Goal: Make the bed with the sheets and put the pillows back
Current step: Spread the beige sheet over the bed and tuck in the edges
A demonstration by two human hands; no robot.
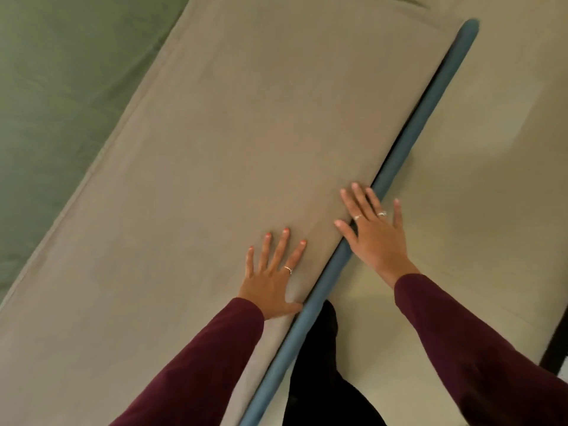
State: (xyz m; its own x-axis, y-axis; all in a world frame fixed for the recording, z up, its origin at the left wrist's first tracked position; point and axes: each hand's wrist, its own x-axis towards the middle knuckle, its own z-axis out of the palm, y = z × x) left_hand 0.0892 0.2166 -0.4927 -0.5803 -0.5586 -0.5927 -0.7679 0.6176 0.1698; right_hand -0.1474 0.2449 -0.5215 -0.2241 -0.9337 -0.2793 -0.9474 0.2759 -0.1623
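Both your hands lie flat, fingers spread, gripping nothing: left hand (pixel 272 273) on the tan sheet (pixel 246 149), right hand (pixel 373 229) over the blue bed rail (pixel 408 149) (possibly touching). The sheet's long edge follows that rail, up and away.

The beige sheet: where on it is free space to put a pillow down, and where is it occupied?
The beige sheet lies bare from its seam beside the green sheet across to the blue bed rail, all above the hands. It is crowded only by the rail lower down, where the left hand and the right hand press flat.
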